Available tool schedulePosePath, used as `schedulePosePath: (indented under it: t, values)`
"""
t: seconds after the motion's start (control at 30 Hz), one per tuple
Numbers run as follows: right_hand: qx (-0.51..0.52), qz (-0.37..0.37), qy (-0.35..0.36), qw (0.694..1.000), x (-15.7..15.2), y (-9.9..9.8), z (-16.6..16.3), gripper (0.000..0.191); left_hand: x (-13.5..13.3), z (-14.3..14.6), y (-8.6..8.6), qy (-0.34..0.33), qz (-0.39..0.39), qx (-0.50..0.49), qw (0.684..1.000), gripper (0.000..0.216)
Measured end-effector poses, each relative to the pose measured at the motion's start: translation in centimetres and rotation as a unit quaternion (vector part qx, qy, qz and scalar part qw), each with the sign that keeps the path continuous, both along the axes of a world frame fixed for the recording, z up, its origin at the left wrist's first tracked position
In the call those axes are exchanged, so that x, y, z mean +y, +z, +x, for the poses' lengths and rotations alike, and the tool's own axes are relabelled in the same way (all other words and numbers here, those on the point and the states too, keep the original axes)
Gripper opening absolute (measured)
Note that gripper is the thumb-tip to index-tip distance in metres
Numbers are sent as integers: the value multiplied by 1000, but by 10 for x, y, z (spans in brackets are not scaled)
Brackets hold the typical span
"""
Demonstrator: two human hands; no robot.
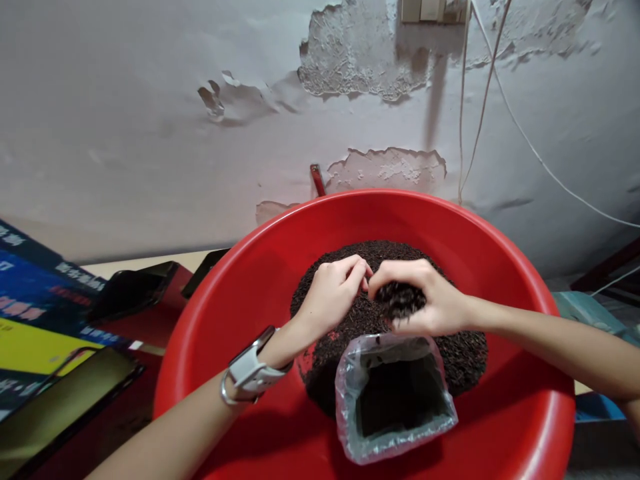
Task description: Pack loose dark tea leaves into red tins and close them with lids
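A large red basin [260, 280] holds a heap of dark loose tea leaves [465, 353]. An open clear plastic bag [395, 400], dark inside, stands in the basin at the heap's near edge. My right hand [425, 297] is cupped and closed round a handful of the dark leaves just above the bag's mouth. My left hand [333, 290], with a white watch on its wrist, rests curled on the heap, its fingertips touching those of the right hand.
A peeling grey wall [150, 133] rises right behind the basin, with white cables [505, 100] hanging at the right. Printed cartons [35, 300] and dark flat trays [60, 407] lie at the left. A red handle [317, 179] pokes up behind the basin rim.
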State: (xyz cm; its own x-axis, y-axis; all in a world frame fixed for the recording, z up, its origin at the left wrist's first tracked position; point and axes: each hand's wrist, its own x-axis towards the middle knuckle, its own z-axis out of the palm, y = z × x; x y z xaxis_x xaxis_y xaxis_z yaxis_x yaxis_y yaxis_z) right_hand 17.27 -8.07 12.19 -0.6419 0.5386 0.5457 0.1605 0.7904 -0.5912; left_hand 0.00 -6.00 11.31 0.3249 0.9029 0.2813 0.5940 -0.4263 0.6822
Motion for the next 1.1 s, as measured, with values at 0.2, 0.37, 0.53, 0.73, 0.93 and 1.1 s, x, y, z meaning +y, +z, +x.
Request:
schedulePosePath:
  t: [0.2,0.37,0.53,0.73,0.93,1.1]
  values:
    - [-228,30,217,949,-15,-15,-11,35,9,2,-14,10,-3,126,992,33]
    - [-284,30,251,925,-15,-18,-15,37,11,4,-21,22,1,200,980,32]
    - [-296,40,256,919,-14,-17,-13,35,12,3,-24,15,-3,224,974,32]
    - [-257,83,271,924,-13,-26,-13,28,14,3,-30,13,-15,252,967,32]
    - [-240,108,253,931,-15,-32,-13,22,15,3,-35,20,-16,285,958,35]
    - [-196,76,235,949,-4,-33,-12,28,15,2,-35,9,-17,324,946,35]
